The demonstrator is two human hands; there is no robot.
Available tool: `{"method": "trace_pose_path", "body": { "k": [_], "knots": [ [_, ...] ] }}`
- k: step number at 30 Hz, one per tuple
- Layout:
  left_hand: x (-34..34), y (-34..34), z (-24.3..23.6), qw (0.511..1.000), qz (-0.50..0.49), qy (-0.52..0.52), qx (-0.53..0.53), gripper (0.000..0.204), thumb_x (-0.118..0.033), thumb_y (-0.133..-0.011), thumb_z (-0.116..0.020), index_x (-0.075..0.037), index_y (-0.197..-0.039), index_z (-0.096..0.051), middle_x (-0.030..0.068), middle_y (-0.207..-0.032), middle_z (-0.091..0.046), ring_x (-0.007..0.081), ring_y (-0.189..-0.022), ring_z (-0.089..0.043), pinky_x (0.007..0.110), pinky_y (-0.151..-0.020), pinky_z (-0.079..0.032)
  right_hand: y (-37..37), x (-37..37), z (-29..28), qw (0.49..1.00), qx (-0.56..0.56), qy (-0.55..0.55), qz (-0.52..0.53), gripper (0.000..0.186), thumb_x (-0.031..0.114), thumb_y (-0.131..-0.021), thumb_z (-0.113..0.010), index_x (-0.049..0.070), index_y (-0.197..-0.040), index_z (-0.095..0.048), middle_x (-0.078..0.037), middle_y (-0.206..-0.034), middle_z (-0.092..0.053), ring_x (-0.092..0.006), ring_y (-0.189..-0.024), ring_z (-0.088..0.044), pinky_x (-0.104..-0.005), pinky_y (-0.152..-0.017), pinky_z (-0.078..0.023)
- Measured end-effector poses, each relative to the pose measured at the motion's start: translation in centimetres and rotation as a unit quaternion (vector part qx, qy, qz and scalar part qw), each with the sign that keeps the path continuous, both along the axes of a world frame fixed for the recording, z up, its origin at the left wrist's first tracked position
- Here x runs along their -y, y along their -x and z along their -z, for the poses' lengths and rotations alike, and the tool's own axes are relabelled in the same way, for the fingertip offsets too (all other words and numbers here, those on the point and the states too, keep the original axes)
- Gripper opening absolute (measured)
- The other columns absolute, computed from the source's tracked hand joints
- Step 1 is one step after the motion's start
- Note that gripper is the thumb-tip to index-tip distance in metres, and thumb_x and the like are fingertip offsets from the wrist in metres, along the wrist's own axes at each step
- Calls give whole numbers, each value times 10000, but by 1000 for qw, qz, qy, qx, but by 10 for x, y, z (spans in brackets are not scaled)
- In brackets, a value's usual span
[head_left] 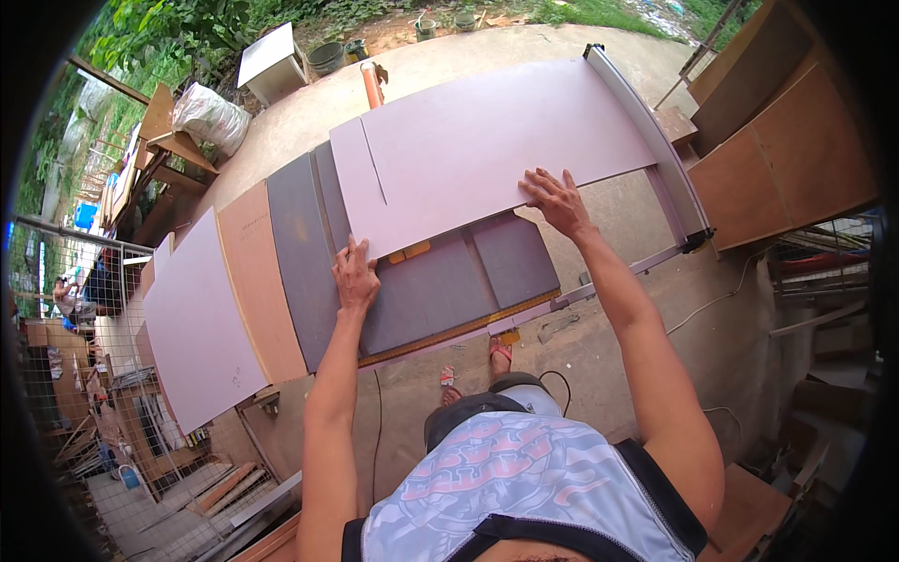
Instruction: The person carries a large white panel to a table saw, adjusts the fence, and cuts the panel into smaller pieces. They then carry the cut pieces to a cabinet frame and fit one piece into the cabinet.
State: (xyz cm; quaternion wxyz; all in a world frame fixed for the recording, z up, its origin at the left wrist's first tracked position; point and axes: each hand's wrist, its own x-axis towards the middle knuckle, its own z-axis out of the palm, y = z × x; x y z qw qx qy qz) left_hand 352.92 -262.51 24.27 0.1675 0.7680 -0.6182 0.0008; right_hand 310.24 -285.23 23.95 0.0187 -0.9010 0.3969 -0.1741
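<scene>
A large pinkish board (pixel 468 131) lies over a dark grey saw table (pixel 412 290), with a narrow slot near its left end. My left hand (pixel 357 272) holds the board's near-left corner with bent fingers. My right hand (pixel 554 201) rests on the near edge farther right, fingers spread. A long metal fence (pixel 641 131) runs along the board's right end. A yellow piece (pixel 409 251) shows just under the near edge, and a yellow scale strip borders the table's near side.
Left of the table lie a wooden panel (pixel 253 281) and another pink panel (pixel 192 328). Plywood panels (pixel 787 178) stand at the right. A white cabinet (pixel 265 66) and sack (pixel 208 117) sit beyond. Cables cross the floor. A person (pixel 70 295) is behind mesh at far left.
</scene>
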Motion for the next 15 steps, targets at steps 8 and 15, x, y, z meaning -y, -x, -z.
{"method": "trace_pose_path", "body": {
  "k": [8,15],
  "knots": [
    [4,-2,0,1000,2,1,1,510,-83,-916,-626,-108,-1417,-532,208,-1530,-505,360,-1305,-490,501,-1083,-374,-2,7,5,1000,-17,-9,8,436,269,-979,-646,319,-1411,-606,45,-1532,-537,-202,-1447,-469,-654,-1195,-291],
    [9,-3,-1,1000,-6,-6,9,502,-97,-921,-629,-103,-1414,-536,210,-1528,-506,365,-1302,-491,505,-1073,-386,-4,12,6,1000,0,5,4,429,289,-979,-644,321,-1406,-610,45,-1531,-538,-199,-1448,-467,-647,-1199,-287]
  ]
}}
